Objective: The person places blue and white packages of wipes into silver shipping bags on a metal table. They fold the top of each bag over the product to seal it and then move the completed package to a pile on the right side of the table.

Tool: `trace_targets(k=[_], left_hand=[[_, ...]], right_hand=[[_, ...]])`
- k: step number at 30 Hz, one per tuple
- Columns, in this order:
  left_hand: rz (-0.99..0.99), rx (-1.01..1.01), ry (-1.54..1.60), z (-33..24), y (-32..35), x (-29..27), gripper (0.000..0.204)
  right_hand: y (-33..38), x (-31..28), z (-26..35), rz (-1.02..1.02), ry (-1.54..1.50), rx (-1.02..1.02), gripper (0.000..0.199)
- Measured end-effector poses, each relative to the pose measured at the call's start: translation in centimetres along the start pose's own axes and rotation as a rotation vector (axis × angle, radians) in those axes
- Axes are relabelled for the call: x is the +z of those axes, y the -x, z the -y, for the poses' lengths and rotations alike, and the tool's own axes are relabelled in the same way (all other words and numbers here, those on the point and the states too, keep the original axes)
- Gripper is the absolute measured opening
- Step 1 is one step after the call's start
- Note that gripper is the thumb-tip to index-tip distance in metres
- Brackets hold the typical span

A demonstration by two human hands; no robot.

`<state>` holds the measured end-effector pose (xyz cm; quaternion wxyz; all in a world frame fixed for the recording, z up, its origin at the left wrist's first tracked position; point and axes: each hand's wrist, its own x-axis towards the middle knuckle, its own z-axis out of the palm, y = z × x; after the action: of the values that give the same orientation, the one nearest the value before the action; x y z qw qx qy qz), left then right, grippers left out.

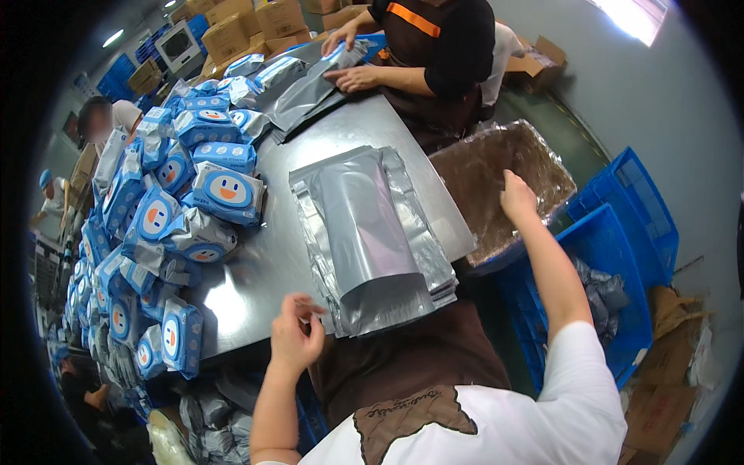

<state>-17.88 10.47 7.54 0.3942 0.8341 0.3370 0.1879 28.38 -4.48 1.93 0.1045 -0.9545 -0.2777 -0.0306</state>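
A stack of grey plastic mailing bags (364, 217) lies in front of me on the metal table, the top bag bulging at its near end. Just off the stack's near left corner is my left hand (298, 332), fingers loosely curled and apart from the thumb; nothing shows in it. My right hand (518, 198) reaches out over a plastic-lined brown box (542, 151) to the right of the table. Its fingers are drawn together, with no object visible in them. To the left is a heap of blue-and-white packs of wipes (229, 190).
Across the metal table (291, 252), a co-worker's hands (356, 77) handle another grey bag. Blue crates (612, 267), one with grey parcels inside, stand by my right arm. Cardboard boxes (232, 35) are piled at the back. More grey parcels (213, 415) lie below the table's left side.
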Motion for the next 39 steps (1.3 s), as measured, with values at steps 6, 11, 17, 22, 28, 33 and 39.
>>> trace_targets(k=[6,11,17,22,28,33,39], left_hand=[[-0.055,0.935,-0.612,-2.8,-6.1,-0.6,0.046],[0.053,0.925,-0.216,0.4,-8.5,0.4,0.007],[-0.139,-0.16,0.389,0.3,-9.0,5.9,0.038],[-0.21,-0.162,0.158,-0.5,-10.0,5.3,0.024],[-0.354,0.142,-0.101,0.8,-9.1,2.2,0.03],[-0.731,0.104,-0.763,7.8,-2.0,-12.0,0.041],[-0.17,-0.683,-0.914,15.8,7.7,-21.7,0.129]], right_hand=[[10.7,-7.5,11.6,-0.267,-0.366,-1.531,0.034],[10.4,-4.2,11.0,0.009,-0.703,-1.338,0.014],[10.7,-1.6,15.1,0.53,-1.199,-0.043,0.032],[11.3,-5.6,18.0,-0.015,-0.599,-0.415,0.03],[13.1,-8.5,24.1,0.236,-0.287,-0.537,0.06],[11.5,-15.2,6.8,0.283,-1.518,-0.068,0.066],[17.4,-17.4,-9.4,-0.235,0.338,0.559,0.058]])
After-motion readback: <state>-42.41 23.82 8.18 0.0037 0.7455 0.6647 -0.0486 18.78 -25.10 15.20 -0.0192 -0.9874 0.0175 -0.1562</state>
